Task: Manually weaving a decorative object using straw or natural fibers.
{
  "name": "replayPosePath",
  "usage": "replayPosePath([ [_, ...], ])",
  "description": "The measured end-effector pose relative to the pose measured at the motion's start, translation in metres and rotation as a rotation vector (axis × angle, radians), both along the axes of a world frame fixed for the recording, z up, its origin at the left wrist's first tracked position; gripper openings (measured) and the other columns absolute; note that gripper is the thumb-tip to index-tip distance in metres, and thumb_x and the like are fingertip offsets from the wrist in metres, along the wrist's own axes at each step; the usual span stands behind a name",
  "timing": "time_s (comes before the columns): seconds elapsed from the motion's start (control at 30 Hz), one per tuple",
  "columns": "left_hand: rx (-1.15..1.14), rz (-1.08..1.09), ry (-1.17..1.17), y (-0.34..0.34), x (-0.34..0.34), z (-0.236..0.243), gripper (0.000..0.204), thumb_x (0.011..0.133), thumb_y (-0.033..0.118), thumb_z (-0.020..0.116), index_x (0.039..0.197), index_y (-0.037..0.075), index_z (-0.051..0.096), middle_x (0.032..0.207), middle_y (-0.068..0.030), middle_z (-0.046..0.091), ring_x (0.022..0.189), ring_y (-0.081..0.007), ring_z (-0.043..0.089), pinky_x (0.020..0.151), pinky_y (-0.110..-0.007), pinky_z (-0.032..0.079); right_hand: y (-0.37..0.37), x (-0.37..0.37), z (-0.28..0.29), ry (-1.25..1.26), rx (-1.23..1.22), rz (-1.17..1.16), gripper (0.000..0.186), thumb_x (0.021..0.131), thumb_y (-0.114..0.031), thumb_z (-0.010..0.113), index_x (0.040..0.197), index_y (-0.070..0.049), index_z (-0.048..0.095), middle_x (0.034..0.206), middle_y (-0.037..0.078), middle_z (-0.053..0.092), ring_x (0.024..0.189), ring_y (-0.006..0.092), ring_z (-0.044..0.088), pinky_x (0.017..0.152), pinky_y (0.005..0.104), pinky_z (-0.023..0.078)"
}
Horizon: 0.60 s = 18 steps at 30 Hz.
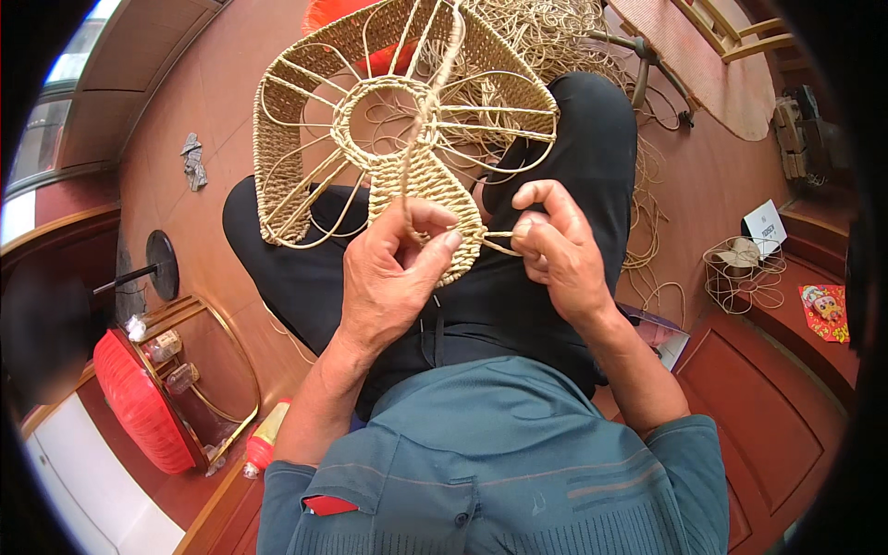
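Observation:
A partly woven straw-coloured rope basket (280, 157) with bare wire loops and a round ring in its middle rests across my lap. From the ring a densely woven tongue-shaped section (425, 190) reaches toward me. My left hand (393, 264) is closed at its lower left edge, thumb and forefinger pinching a twisted rope strand (418, 125) that runs up over the ring. My right hand (560, 242) is closed at the right of this section, gripping a doubled length of rope (498, 242) pulled out from the weave. The fingertips of both hands are partly hidden.
Loose rope (546, 42) lies heaped on the floor beyond my knee. An overturned stool with a red seat (139, 398) lies at left, near a bottle (266, 442). A grey rag (193, 162) is on the floor. At right are a tangled coil (740, 277) and a white card (765, 227).

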<state>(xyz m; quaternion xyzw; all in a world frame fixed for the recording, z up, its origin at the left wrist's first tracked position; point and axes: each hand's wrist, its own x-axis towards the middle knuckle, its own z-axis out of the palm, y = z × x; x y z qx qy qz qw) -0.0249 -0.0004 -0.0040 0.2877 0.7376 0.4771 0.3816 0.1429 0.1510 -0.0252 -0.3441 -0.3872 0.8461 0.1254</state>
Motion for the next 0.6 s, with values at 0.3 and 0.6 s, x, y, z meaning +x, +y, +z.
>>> replayPosePath([
  [0.3,0.332,0.238,-0.052,0.01,0.005,-0.001,0.037,0.096,0.002,0.076,0.131,0.005,0.064,0.108,-0.0006,0.061,0.085,-0.0051,0.055,0.076,-0.022,0.048,0.051,0.064,0.032,-0.066,0.385,-0.155,0.018,0.098,-0.006,0.072,0.106,-0.012,0.057,0.07,-0.013,0.046,0.055,-0.0029,0.035,0.049,0.0188,0.023],
  [0.6,0.285,-0.318,0.824,0.04,0.017,0.016,0.026,0.082,0.014,0.087,0.104,0.012,0.075,0.09,-0.006,0.065,0.083,-0.0271,0.063,0.077,-0.041,0.049,0.094,0.111,0.085,-0.044,0.717,-0.415,0.015,0.099,-0.005,0.069,0.11,-0.009,0.059,0.082,-0.008,0.046,0.055,-0.0017,0.029,0.045,0.0194,0.021],
])
